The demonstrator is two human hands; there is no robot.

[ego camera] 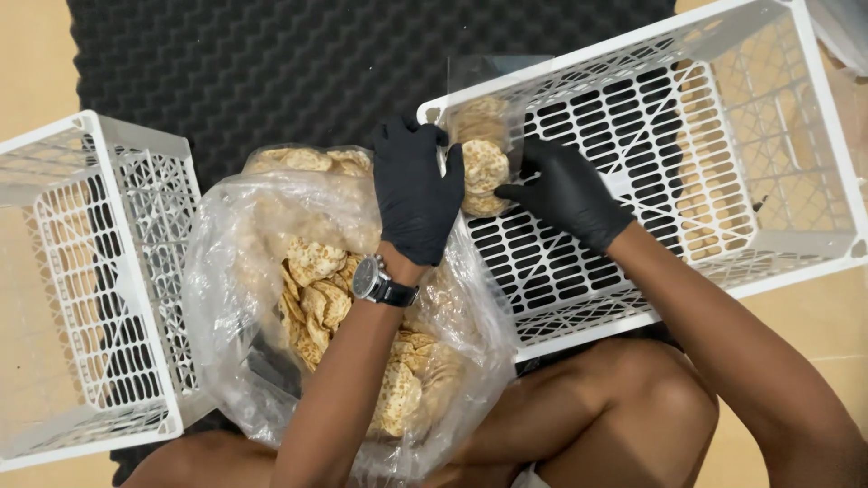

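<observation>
Your left hand and right hand, both gloved, gripped a small clear bag of crackers over the near rim of the right white crate, whose slotted floor lay open; the big cracker bag crowded your lap.

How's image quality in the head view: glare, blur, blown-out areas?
Head view: sharp overall; glare streaks on the large clear bag; white crates near clipping; black gloves on the left hand and right hand lose detail; small bag slightly soft.
</observation>
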